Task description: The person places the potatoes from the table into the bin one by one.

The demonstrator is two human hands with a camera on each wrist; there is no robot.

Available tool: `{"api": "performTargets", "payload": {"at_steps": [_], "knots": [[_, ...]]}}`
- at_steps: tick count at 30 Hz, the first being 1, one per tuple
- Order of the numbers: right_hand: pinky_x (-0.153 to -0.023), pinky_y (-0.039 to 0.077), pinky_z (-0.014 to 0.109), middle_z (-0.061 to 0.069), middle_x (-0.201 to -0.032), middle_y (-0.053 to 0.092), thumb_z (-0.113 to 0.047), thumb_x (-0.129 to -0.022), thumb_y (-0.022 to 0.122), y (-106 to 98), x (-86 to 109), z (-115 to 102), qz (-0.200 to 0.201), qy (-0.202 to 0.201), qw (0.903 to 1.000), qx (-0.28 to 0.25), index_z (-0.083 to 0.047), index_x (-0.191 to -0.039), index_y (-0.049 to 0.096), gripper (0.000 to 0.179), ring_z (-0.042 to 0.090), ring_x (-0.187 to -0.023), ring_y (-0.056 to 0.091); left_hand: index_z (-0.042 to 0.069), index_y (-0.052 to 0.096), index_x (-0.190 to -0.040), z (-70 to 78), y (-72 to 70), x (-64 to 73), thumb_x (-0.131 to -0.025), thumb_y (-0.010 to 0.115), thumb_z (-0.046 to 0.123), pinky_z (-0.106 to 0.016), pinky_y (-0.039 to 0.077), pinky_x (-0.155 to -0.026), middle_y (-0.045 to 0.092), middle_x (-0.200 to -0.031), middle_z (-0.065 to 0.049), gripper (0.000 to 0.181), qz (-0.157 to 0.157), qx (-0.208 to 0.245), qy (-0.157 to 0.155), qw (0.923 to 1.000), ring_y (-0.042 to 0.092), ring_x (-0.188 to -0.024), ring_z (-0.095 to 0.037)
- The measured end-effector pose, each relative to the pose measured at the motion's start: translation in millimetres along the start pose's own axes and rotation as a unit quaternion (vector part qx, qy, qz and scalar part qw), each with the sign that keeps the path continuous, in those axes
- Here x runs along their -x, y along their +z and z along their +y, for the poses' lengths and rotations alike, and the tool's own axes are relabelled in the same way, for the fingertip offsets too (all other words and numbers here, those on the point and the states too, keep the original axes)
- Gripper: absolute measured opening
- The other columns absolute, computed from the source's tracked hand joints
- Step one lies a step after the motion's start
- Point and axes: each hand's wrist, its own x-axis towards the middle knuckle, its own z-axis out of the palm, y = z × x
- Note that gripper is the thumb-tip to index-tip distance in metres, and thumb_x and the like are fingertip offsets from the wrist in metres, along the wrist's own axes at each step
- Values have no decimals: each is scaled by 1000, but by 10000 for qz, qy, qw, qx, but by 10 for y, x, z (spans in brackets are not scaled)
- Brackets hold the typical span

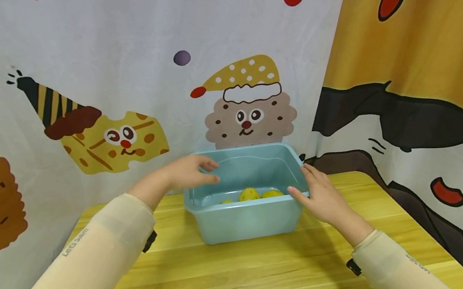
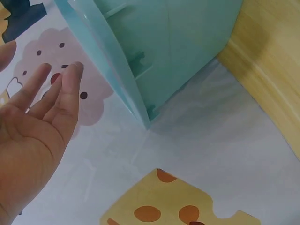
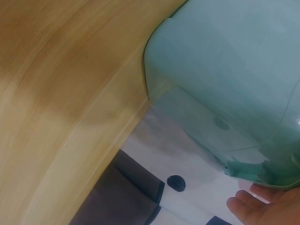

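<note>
Pale blue-green tub (image 3: pixel 229 75) fills upper right, cut off by frame. Right-hand fingers (image 3: pixel 249 200) at bottom right, right by the tub's rim (image 3: pixel 280 182); contact unclear. Wood-grain tabletop (image 3: pixel 61 89) takes the left, edge running diagonally. White cloth (image 3: pixel 190 199) past it, printed with a dark oval (image 3: pixel 176 183) and bigger dark patch (image 3: pixel 119 197).

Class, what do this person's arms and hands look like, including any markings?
The left hand and right hand are ungloved. The left sleeve and right sleeve are cream, close-fitting and wrist-length, with grey lettering; the left reads "Lets Slim". A small black piece shows by each cuff.
</note>
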Motion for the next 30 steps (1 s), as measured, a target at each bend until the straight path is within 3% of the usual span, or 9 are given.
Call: {"api": "performTargets", "payload": {"at_steps": [30], "knots": [[-112,26,67,26,-160,23,-62,-100,44,0,2,-8,-43,46,10000,-23,7,-154,27,90,48,-143,26,9,55,-141,-1,43,49,-99,62,33,-47,45,-106,57,-141,-10,49,-9,-66,198,9998,51,-132,-33]]}}
